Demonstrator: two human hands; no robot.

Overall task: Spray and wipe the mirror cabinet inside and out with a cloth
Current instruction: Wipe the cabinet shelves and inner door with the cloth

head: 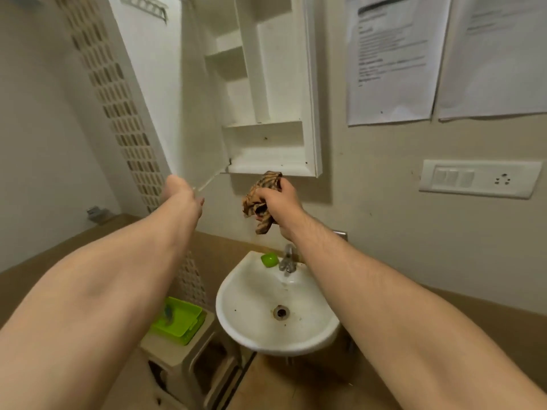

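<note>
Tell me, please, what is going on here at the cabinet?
A person is cleaning the open cabinet above the sink. The left hand is at the lower corner of the door, its fingers hidden. The right hand grips a bunched striped cloth just below the cabinet. The shelves in view are bare.

Mirror cabinet [266,143]: smooth white shelves and frame with a satin sheen; plastic or painted board, not distinguishable. Cloth [260,199]: soft woven fabric, brown-striped, crumpled, matt. Sink [242,291]: glossy white ceramic, speckled with dirt near the drain. Tap [287,260]: polished metal. Tray [177,321] and cup [269,259]: smooth green plastic. Wall sheets [390,60]: matt white paper. Switch plate [476,179]: smooth white plastic.
</note>
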